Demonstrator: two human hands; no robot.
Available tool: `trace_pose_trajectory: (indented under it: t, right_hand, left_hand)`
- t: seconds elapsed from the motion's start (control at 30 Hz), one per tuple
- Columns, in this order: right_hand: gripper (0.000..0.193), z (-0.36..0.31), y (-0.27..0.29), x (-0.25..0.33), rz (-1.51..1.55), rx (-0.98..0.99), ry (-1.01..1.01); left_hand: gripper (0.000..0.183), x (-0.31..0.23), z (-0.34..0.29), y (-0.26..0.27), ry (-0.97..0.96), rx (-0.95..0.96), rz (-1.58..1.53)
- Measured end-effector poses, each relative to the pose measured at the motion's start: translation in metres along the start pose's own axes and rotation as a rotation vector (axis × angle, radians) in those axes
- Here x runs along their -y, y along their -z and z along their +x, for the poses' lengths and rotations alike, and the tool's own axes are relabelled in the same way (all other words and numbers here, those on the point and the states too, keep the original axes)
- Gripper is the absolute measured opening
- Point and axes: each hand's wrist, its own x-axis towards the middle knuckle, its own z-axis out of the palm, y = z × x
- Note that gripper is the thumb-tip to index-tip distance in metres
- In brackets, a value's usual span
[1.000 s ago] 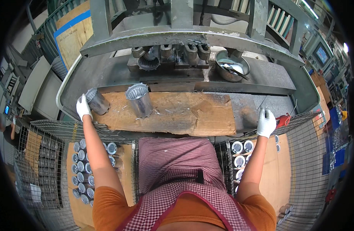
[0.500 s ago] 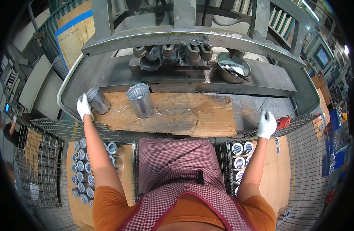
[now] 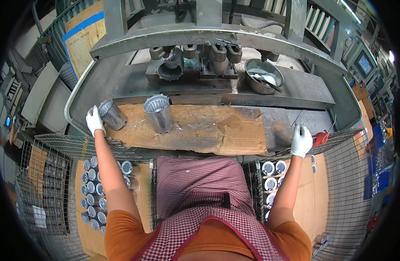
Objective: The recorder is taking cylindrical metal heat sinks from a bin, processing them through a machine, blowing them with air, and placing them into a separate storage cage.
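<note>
My left hand (image 3: 95, 120), white-gloved, is at the left end of the work surface, beside a tilted grey metal cylinder (image 3: 112, 115) with a ridged rim. Its fingers are bent together; what lies under them is hidden. A second ridged metal cylinder (image 3: 159, 115) stands on the cardboard sheet (image 3: 208, 130). My right hand (image 3: 301, 141), also gloved, is at the right end, fingers curled, next to a red-handled tool (image 3: 320, 138). I cannot make out what it presses or grips. Ahead, a similar cylinder (image 3: 170, 69) sits in the machine's fixture beneath the upper beam (image 3: 217, 38).
A metal bowl (image 3: 264, 77) with whitish liquid and a dark-handled tool stands right of the fixture. Wire-mesh baskets flank me, with several finished-looking cylinders on cardboard in the left basket (image 3: 56, 143) and right basket (image 3: 350, 174). Another person (image 3: 13, 145) is at the far left.
The machine's upper beam and its attached clamps have risen slightly, exposing more of the cylinder in the fixture. My two hands have stayed in place.
</note>
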Motion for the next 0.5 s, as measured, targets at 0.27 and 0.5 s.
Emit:
trace_pose_trajectory:
  t: [0.27,0.5]
  right_hand:
    - [0.022,0.023,0.000,0.042,0.064,-0.190,-0.039]
    - [0.030,0.094,-0.066,0.225,0.461,0.345,0.463]
  left_hand:
    - [0.044,-0.019,-0.017,-0.002,0.000,-0.088,-0.007]
    - [0.031,-0.063,-0.032,0.015,-0.284,-0.328,-0.007]
